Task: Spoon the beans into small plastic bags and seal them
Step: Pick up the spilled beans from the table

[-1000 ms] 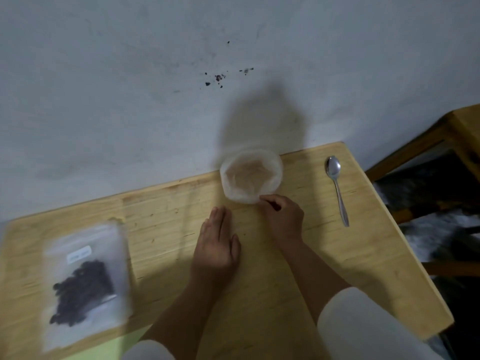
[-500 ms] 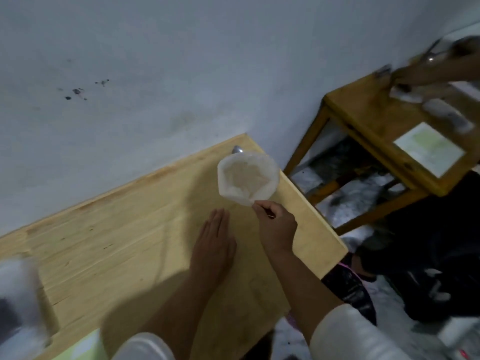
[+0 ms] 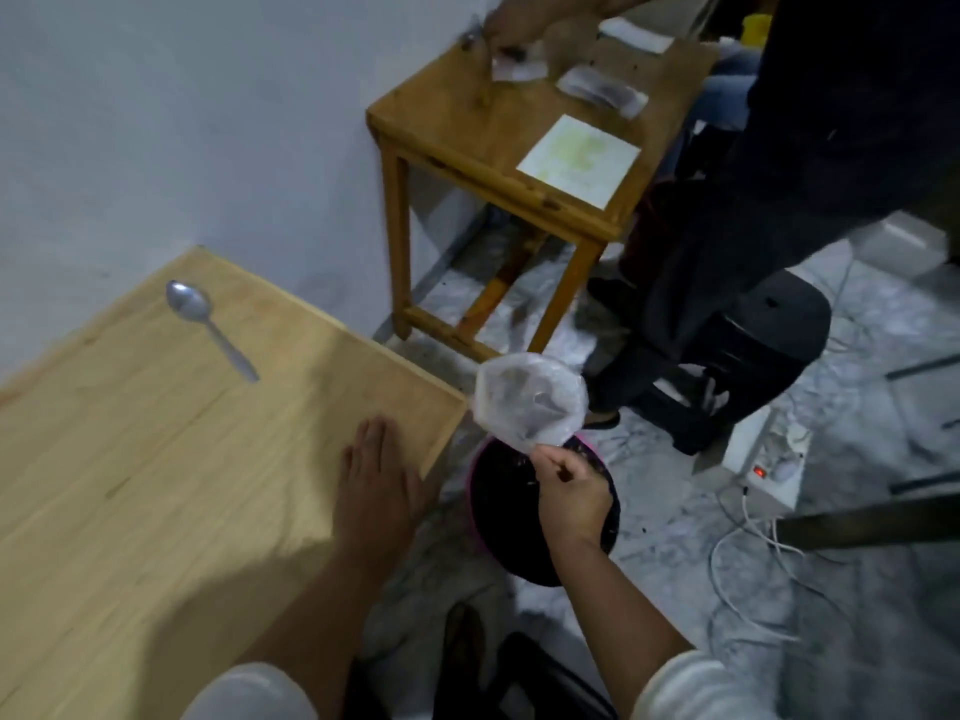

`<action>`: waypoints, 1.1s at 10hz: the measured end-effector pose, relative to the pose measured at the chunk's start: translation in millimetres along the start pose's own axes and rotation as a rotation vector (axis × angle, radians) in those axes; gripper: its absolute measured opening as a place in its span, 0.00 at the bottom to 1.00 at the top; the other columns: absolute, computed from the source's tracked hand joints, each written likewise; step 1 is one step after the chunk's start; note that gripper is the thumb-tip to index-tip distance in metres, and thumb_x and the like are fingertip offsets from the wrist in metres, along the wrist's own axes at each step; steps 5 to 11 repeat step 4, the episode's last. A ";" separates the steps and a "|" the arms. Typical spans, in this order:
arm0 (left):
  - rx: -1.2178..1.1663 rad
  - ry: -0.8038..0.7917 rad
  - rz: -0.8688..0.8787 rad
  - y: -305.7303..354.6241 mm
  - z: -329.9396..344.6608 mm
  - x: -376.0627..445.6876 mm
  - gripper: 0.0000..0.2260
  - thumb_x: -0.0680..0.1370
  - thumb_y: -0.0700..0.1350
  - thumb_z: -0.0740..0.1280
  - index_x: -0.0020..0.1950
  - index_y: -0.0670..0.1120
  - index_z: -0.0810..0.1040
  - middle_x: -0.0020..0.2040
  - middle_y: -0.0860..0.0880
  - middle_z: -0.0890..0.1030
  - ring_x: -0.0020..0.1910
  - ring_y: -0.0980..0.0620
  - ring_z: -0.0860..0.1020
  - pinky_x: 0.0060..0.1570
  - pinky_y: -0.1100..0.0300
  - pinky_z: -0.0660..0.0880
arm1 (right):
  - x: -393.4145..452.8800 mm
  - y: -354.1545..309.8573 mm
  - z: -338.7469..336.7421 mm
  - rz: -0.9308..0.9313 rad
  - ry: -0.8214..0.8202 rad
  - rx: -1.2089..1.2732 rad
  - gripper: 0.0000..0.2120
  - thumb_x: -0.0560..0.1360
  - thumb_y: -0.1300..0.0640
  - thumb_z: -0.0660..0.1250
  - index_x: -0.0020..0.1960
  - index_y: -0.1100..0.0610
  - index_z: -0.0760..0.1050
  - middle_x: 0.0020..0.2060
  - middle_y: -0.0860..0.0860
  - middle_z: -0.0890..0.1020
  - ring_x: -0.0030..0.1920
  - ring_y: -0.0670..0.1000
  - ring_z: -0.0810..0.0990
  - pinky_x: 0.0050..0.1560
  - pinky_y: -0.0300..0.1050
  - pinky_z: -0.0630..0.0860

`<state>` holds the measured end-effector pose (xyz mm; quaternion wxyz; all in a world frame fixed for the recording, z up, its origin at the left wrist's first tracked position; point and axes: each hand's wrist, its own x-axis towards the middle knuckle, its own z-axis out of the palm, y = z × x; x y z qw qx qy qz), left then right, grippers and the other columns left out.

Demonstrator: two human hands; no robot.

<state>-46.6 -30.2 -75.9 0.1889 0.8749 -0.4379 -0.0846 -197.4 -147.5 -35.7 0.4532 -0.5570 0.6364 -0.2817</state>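
My right hand (image 3: 571, 493) pinches the lower edge of a clear plastic container (image 3: 530, 402), holding it in the air just past the table's right edge. It looks empty. Under it on the floor stands a pink basin (image 3: 480, 491) filled with dark beans. My left hand (image 3: 382, 483) lies flat, palm down, at the right corner of the wooden table (image 3: 156, 459). A metal spoon (image 3: 208, 324) lies on the table near the wall, apart from both hands.
A second wooden table (image 3: 467, 122) stands to the right by the wall, with small bags, a sheet of paper and another person's hand working there. That person's dark legs and a black stool (image 3: 769, 335) are close. A power strip (image 3: 763, 459) and white cables lie on the floor.
My head has turned right, so the bag of beans on the left left the view. My right hand carried the container off the table and out over the basin. The left hand stayed flat.
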 end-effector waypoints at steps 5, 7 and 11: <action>0.008 0.052 -0.002 -1.9 4.9 1.1 0.26 0.78 0.50 0.52 0.70 0.34 0.65 0.70 0.34 0.66 0.71 0.35 0.62 0.68 0.41 0.58 | 23.3 83.0 -37.7 0.223 -0.240 -0.460 0.15 0.79 0.56 0.61 0.65 0.53 0.73 0.54 0.56 0.81 0.53 0.57 0.78 0.45 0.39 0.68; 0.008 0.052 -0.002 -1.9 4.9 1.1 0.26 0.78 0.50 0.52 0.70 0.34 0.65 0.70 0.34 0.66 0.71 0.35 0.62 0.68 0.41 0.58 | 23.3 83.0 -37.7 0.223 -0.240 -0.460 0.15 0.79 0.56 0.61 0.65 0.53 0.73 0.54 0.56 0.81 0.53 0.57 0.78 0.45 0.39 0.68; 0.008 0.052 -0.002 -1.9 4.9 1.1 0.26 0.78 0.50 0.52 0.70 0.34 0.65 0.70 0.34 0.66 0.71 0.35 0.62 0.68 0.41 0.58 | 23.3 83.0 -37.7 0.223 -0.240 -0.460 0.15 0.79 0.56 0.61 0.65 0.53 0.73 0.54 0.56 0.81 0.53 0.57 0.78 0.45 0.39 0.68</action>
